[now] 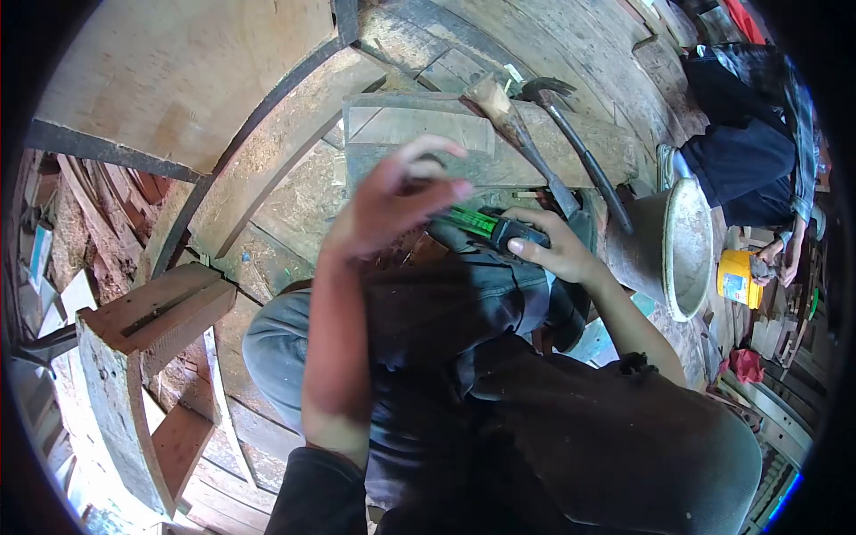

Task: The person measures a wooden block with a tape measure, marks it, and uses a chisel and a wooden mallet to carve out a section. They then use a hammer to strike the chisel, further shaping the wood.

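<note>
My right hand (557,254) is closed around the black end of a black and green object (473,219), thumb on its near side. Just left of and above it, my left hand (397,201) is raised and blurred by motion, its fingers curved but apart; nothing can be made out in its grasp. Beyond the hands, a wooden board (571,143) lies on the floor. A wooden-handled tool with a flat metal blade (517,134) rests across it, beside a dark curved-headed hammer or bar (584,152).
A pale bucket (688,250) lies tipped at the right. Behind it, another person (744,160) has both hands at a yellow container (738,278). At the left are a wooden frame (111,383), a plywood panel (196,71) and wood scraps (107,214).
</note>
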{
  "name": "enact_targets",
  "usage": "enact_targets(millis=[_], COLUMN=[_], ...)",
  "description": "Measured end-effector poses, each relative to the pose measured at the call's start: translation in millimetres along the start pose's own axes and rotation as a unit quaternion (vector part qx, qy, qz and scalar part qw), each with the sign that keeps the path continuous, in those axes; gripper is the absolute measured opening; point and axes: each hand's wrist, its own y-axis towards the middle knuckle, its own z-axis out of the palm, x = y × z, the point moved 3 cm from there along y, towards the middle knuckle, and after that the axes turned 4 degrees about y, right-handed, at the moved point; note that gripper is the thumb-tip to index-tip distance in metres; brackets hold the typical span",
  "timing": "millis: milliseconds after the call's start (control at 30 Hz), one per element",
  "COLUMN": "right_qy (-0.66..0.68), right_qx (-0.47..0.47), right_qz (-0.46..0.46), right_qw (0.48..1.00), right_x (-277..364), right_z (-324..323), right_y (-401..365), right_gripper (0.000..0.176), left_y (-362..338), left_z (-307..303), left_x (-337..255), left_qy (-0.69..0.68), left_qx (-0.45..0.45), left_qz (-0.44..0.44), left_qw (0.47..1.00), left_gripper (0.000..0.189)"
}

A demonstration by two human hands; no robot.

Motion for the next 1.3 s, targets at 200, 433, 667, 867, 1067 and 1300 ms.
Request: enact_targets(millis=[200,433,667,867,1067,1300], right_qy=[-0.096,-0.134,-0.168,-0.125,-0.148,-0.153], right_qx=[0.004,-0.073,-0.093,-0.077,-0.067,-0.064], right_qz=[0.117,0.064,0.078,0.022,-0.083,-0.071], right_qw=[0.988,0.986,0.978,0.989,0.983,0.984], right_x=[-25,-14,-17,1,26,34], right_z=[-26,-36,-35,-30,-15,-10], right_y=[-6,-15,-20,-24,-18,-16], right_gripper=[0.049,0.032,0.025,0.029,0.053,0.064], left_y=[-43,-36,-33,-23,5,6], left_z=[-105,-102,-94,-67,17,47], left_x=[10,11,3,-3,10,8], left_qy=[0.051,0.055,0.048,0.070,-0.005,-0.071], left_qx=[-0.404,-0.387,-0.376,-0.297,0.070,0.116], left_qz=[-0.063,-0.037,-0.010,-0.007,0.015,0.002], left_qw=[0.911,0.920,0.925,0.952,0.997,0.991], left_gripper=[0.023,0.023,0.030,0.033,0.035,0.031])
